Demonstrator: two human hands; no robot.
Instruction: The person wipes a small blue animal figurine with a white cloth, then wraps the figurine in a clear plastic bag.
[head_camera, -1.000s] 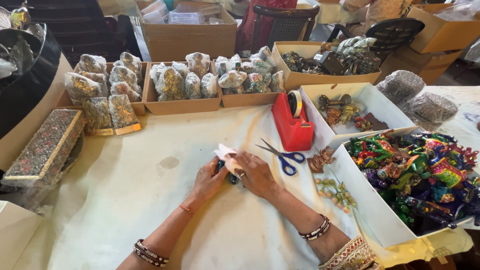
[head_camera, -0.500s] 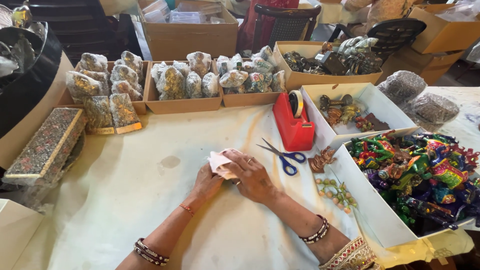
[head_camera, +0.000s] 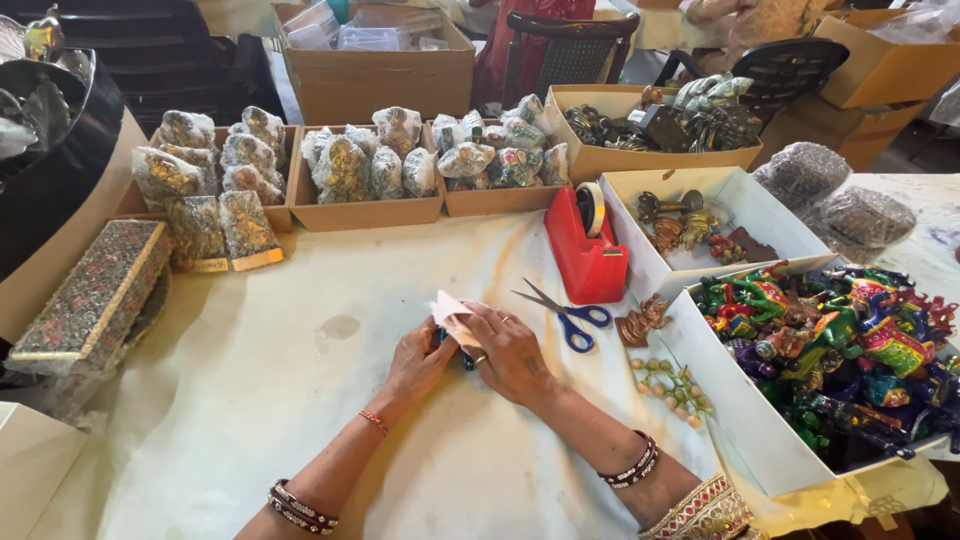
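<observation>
Both my hands meet at the middle of the cream-covered table (head_camera: 250, 400). My left hand (head_camera: 418, 362) and my right hand (head_camera: 510, 352) together hold a small dark object wrapped in pale pink paper (head_camera: 450, 312); the paper's corner sticks up between my fingers and the object itself is mostly hidden. Blue-handled scissors (head_camera: 570, 318) lie just right of my right hand. A red tape dispenser (head_camera: 585, 245) stands behind the scissors.
A white box of colourful painted figurines (head_camera: 840, 350) sits at right, with a box of brass pieces (head_camera: 690, 225) behind it. Cardboard trays of wrapped bundles (head_camera: 370, 165) line the far side. An ornate box (head_camera: 95, 290) lies at left. Small green beads (head_camera: 670, 380) and a brown figurine (head_camera: 640, 322) are near the scissors.
The paper has shifted in my hands: it was folded over the object, and its corner now stands up more. My hands stay at the same spot on the table.
</observation>
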